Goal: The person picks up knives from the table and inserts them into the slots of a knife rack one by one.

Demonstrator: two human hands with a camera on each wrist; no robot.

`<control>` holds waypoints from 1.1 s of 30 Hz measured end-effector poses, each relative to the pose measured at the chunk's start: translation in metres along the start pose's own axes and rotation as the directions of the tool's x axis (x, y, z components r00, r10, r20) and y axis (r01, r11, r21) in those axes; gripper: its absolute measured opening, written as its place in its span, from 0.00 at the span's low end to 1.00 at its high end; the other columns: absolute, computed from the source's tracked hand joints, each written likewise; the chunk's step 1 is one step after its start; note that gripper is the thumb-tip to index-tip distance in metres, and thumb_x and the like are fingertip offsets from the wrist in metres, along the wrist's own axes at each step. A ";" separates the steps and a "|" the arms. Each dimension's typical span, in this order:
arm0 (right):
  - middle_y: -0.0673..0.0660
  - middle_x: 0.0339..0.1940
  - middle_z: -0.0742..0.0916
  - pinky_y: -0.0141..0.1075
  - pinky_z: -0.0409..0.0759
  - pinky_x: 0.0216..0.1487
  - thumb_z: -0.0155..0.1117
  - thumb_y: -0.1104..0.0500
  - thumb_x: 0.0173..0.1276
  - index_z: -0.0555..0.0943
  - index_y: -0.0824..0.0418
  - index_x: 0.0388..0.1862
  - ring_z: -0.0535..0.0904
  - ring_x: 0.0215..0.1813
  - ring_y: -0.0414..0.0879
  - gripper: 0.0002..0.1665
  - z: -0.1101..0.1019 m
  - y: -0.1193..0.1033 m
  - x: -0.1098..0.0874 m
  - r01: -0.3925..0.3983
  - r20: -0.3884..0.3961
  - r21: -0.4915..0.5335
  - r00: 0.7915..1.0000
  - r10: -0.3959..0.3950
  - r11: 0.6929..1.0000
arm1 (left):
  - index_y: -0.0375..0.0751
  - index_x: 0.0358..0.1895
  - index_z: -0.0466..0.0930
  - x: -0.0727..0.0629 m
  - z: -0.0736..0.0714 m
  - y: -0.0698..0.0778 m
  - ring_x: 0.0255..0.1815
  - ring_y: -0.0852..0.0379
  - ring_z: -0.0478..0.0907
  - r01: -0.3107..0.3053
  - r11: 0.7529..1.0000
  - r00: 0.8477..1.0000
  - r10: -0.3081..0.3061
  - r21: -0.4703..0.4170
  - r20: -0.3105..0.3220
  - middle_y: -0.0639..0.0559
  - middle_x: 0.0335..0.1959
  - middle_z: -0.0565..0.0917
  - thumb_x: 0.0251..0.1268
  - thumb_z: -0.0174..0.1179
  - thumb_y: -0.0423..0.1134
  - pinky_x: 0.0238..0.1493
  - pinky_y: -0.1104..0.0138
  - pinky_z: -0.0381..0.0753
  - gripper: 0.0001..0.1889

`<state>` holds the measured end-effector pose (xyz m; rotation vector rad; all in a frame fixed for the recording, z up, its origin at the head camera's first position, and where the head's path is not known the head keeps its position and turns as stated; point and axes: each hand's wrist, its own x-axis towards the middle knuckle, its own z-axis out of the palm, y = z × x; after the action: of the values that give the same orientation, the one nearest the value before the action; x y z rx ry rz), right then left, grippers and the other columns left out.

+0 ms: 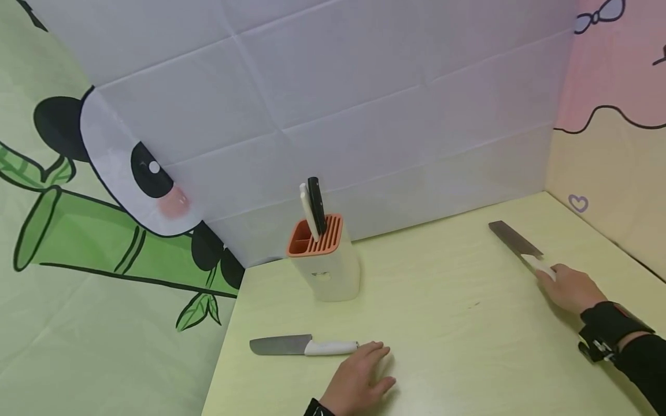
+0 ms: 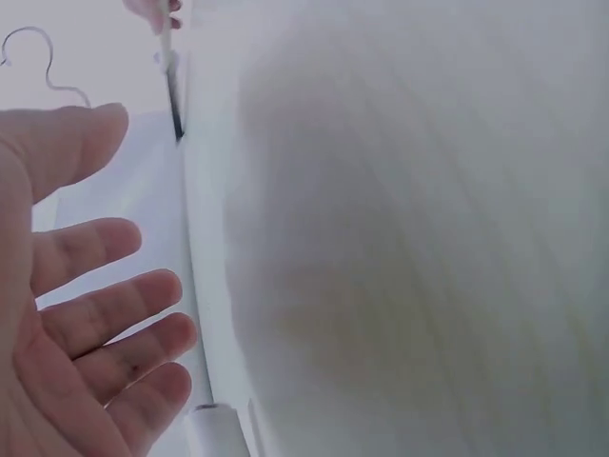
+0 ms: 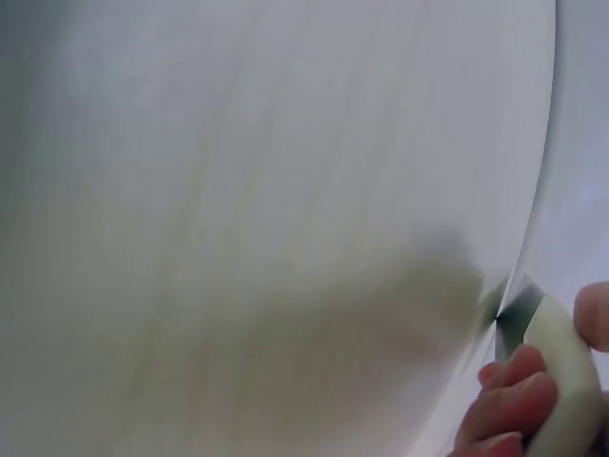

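On the right side of the table, my right hand [image 1: 574, 287] grips the white handle of a cleaver [image 1: 514, 238], its broad grey blade pointing away to the back left. In the right wrist view, fingers curl around that pale handle [image 3: 566, 381]. Nearer the front lies a kitchen knife [image 1: 281, 345] with a white handle, blade to the left. My left hand [image 1: 359, 375] is just by the end of this handle, fingers spread and relaxed. The left wrist view shows the left palm [image 2: 57, 381] holding nothing, with the white handle end [image 2: 219, 433] below the fingers.
A cream knife block [image 1: 333, 283] with an orange slotted top stands at the back left, holding a black-handled item [image 1: 315, 205] and a white-handled one [image 1: 307, 211]. Printed cloth walls [image 1: 364, 115] rise behind the pale yellow table [image 1: 432, 323] and along its right side.
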<state>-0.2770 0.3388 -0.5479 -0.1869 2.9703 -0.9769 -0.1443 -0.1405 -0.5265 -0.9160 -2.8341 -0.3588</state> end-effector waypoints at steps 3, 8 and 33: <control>0.84 0.43 0.77 0.60 0.73 0.40 0.42 0.47 0.80 0.67 0.87 0.51 0.75 0.43 0.77 0.37 0.000 0.000 -0.002 0.018 -0.015 -0.020 1.000 -0.018 1.000 | 0.39 0.63 0.75 -0.002 -0.002 -0.002 0.60 0.53 0.75 0.009 1.000 0.998 -0.011 -0.030 -0.063 0.47 0.59 0.79 0.67 0.61 0.53 0.57 0.61 0.76 0.27; 0.85 0.47 0.76 0.62 0.72 0.40 0.44 0.47 0.79 0.66 0.85 0.54 0.74 0.45 0.79 0.36 0.003 -0.001 -0.007 0.026 -0.042 -0.027 0.999 -0.027 0.999 | 0.37 0.65 0.72 -0.006 -0.010 -0.004 0.59 0.52 0.77 0.073 0.989 0.987 -0.090 -0.131 -0.134 0.48 0.59 0.79 0.68 0.61 0.51 0.57 0.59 0.76 0.29; 0.63 0.43 0.83 0.43 0.71 0.36 0.53 0.50 0.77 0.73 0.72 0.59 0.75 0.37 0.51 0.26 0.003 -0.095 -0.040 0.231 -0.084 0.057 0.971 -0.225 0.971 | 0.37 0.59 0.77 -0.001 -0.021 -0.013 0.47 0.52 0.83 0.145 0.847 0.900 -0.328 -0.512 -0.288 0.44 0.44 0.86 0.68 0.62 0.37 0.46 0.59 0.82 0.18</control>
<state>-0.2268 0.2661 -0.4951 -0.5116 3.0307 -1.1272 -0.1500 -0.1570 -0.5092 -0.4715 -2.5380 -1.1787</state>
